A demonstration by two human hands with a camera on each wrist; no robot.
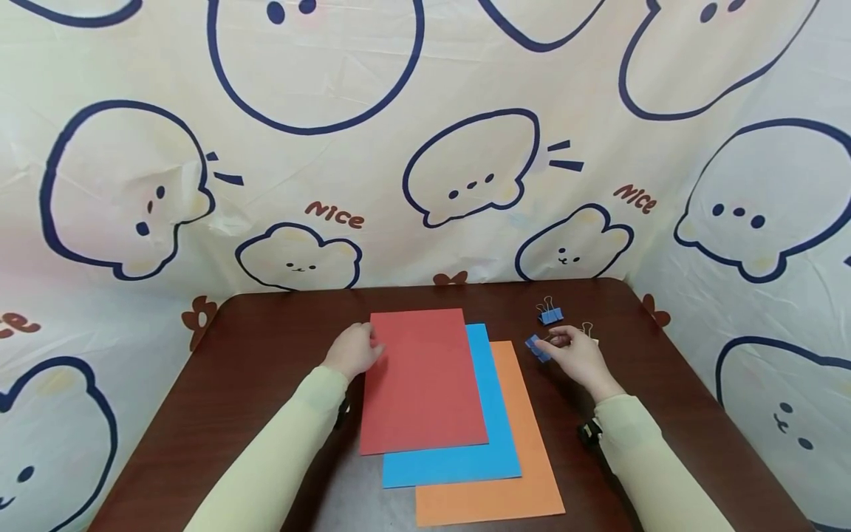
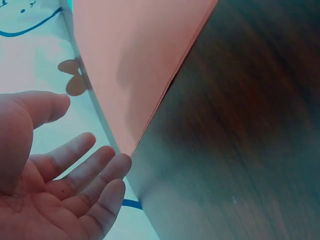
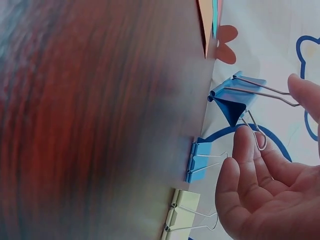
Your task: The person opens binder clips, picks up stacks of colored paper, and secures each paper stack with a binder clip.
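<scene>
My right hand pinches a blue binder clip by its wire handles, thumb on one handle and fingers against the other. At the upper left edge of a red sheet is my left hand, its fingers loosely bent and apart in the left wrist view, with fingertips close to the sheet's corner. Beneath the red sheet lies a blue sheet, and under that an orange sheet, each offset to the lower right.
A second blue binder clip stands near the table's back edge. Closer to my right hand, partly hidden behind it, is a pale yellow binder clip. The dark brown table meets a patterned cloth at the back.
</scene>
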